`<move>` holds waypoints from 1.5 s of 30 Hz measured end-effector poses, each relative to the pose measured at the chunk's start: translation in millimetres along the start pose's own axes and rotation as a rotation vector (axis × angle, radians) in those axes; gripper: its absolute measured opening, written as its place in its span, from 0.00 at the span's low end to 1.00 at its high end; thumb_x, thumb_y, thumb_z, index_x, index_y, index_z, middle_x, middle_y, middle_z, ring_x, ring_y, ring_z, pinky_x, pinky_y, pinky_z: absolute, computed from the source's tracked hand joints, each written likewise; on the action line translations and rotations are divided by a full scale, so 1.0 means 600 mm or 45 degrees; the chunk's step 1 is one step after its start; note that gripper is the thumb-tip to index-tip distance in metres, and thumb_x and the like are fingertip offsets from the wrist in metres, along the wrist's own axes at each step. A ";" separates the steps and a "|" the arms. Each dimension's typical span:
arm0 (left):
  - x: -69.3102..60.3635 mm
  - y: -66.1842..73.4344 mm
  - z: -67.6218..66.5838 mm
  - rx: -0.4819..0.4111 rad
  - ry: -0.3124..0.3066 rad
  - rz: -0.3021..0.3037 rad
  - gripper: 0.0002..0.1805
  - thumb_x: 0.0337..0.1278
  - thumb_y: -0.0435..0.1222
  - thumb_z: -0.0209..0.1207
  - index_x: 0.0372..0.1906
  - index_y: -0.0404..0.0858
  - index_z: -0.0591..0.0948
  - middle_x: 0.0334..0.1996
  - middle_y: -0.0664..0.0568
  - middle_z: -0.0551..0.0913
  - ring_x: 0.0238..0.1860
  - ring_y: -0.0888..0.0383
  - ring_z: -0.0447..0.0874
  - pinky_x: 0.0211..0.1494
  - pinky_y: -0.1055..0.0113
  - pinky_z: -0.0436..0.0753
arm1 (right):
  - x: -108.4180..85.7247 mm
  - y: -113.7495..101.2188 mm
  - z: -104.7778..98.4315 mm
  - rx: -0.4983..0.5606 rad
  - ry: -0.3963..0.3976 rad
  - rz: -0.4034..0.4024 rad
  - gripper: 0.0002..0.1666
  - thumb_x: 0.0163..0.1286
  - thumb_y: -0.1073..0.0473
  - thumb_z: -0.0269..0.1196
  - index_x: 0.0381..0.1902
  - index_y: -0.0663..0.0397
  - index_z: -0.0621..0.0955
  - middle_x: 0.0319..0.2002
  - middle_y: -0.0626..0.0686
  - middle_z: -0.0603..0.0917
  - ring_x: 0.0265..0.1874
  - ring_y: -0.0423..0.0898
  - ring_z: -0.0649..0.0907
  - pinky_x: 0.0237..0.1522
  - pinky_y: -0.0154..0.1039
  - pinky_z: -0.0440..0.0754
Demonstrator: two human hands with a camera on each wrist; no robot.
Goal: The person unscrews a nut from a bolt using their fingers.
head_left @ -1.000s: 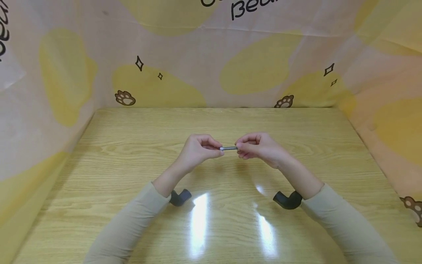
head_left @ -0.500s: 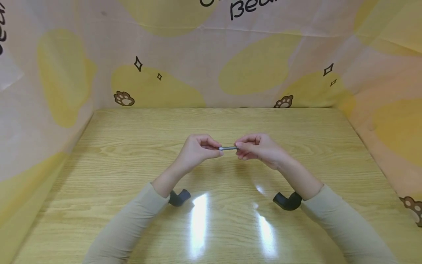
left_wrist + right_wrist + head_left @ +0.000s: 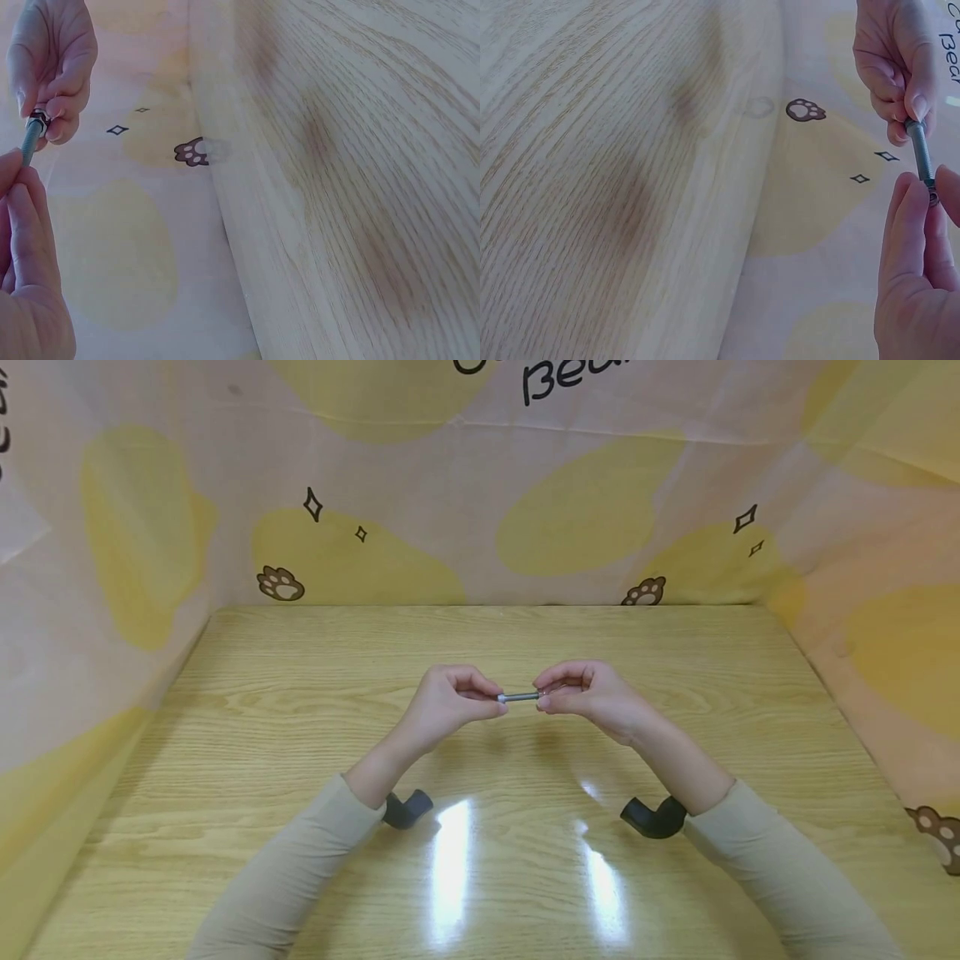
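Note:
A slim metal bolt (image 3: 520, 697) lies level between my two hands, held above the wooden table. My left hand (image 3: 450, 706) pinches its left end between thumb and fingertips. At the bolt's right end is a small shiny nut (image 3: 39, 117), which the thumb and fingers of my right hand (image 3: 596, 700) surround. In the right wrist view the nut shows partly between the right fingertips, and the threaded shank (image 3: 921, 154) runs up to the left hand. The left fingertips hide the bolt's other end.
The wooden tabletop (image 3: 337, 652) reaches back to a patterned cloth (image 3: 480, 510) that also hangs at both sides. Dark curved pieces show beside the left wrist (image 3: 407, 810) and the right wrist (image 3: 654, 818). Bright reflections lie on the tabletop near me.
My right thumb has shifted slightly downward and away from the index finger, baring more of the bolt's right end. The left hand and the bolt stay nearly still.

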State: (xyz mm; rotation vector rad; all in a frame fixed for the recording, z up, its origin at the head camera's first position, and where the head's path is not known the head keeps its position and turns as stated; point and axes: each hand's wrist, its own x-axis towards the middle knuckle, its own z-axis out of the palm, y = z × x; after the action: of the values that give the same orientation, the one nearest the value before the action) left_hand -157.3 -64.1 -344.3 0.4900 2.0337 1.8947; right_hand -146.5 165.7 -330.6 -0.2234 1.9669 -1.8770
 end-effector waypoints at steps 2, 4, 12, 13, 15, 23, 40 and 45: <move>0.001 0.000 0.000 0.000 0.003 -0.003 0.08 0.45 0.26 0.66 0.34 0.28 0.82 0.33 0.42 0.85 0.33 0.53 0.85 0.43 0.62 0.83 | 0.000 0.001 0.000 0.011 0.009 -0.010 0.10 0.59 0.72 0.61 0.40 0.61 0.79 0.30 0.49 0.84 0.33 0.43 0.83 0.44 0.36 0.81; 0.001 0.001 0.000 0.001 0.005 -0.002 0.08 0.45 0.26 0.66 0.34 0.28 0.82 0.33 0.42 0.85 0.33 0.53 0.85 0.43 0.62 0.83 | 0.000 0.001 0.000 0.015 0.021 -0.016 0.10 0.59 0.73 0.61 0.38 0.57 0.80 0.30 0.48 0.84 0.32 0.42 0.83 0.44 0.36 0.81; 0.003 0.001 -0.001 -0.009 -0.006 0.007 0.08 0.45 0.25 0.66 0.33 0.28 0.82 0.32 0.43 0.85 0.32 0.54 0.85 0.42 0.62 0.84 | 0.001 0.003 -0.001 0.013 0.037 -0.020 0.10 0.57 0.73 0.63 0.38 0.60 0.81 0.31 0.50 0.84 0.33 0.42 0.83 0.45 0.36 0.80; 0.003 0.001 -0.001 -0.010 -0.009 0.008 0.08 0.45 0.25 0.66 0.33 0.27 0.82 0.32 0.43 0.85 0.32 0.54 0.85 0.42 0.62 0.84 | 0.001 0.003 -0.002 0.009 0.037 -0.021 0.11 0.57 0.73 0.63 0.38 0.62 0.81 0.31 0.50 0.84 0.33 0.42 0.83 0.45 0.36 0.81; 0.003 0.001 -0.001 -0.011 -0.012 0.010 0.08 0.45 0.24 0.66 0.33 0.27 0.82 0.32 0.43 0.85 0.32 0.54 0.85 0.42 0.62 0.84 | 0.001 0.003 -0.002 0.006 0.037 -0.023 0.11 0.56 0.74 0.63 0.39 0.64 0.80 0.31 0.50 0.85 0.33 0.42 0.84 0.44 0.36 0.81; 0.003 0.002 -0.001 0.003 -0.005 -0.006 0.08 0.44 0.25 0.66 0.33 0.28 0.82 0.32 0.44 0.85 0.32 0.54 0.85 0.42 0.62 0.83 | 0.001 0.001 0.000 -0.046 0.023 -0.002 0.17 0.57 0.71 0.64 0.47 0.65 0.78 0.38 0.57 0.83 0.36 0.46 0.84 0.44 0.39 0.82; 0.003 0.001 -0.003 0.011 -0.007 -0.008 0.08 0.45 0.26 0.66 0.33 0.28 0.82 0.31 0.44 0.85 0.32 0.54 0.85 0.42 0.62 0.83 | 0.002 -0.002 0.003 -0.058 0.078 0.009 0.14 0.56 0.70 0.67 0.41 0.68 0.79 0.31 0.50 0.84 0.32 0.42 0.83 0.42 0.36 0.82; 0.002 0.002 -0.002 0.002 -0.010 -0.017 0.08 0.45 0.26 0.66 0.33 0.28 0.82 0.31 0.44 0.85 0.32 0.54 0.85 0.42 0.63 0.83 | 0.001 -0.001 0.001 -0.058 0.063 -0.026 0.11 0.54 0.72 0.67 0.36 0.62 0.81 0.31 0.51 0.83 0.31 0.42 0.82 0.39 0.35 0.82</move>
State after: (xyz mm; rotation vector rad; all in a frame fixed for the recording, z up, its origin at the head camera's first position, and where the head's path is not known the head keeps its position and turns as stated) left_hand -159.1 -64.4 -342.7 0.4822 2.0284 1.8807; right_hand -146.9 164.6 -330.1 -0.2127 2.0490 -1.8686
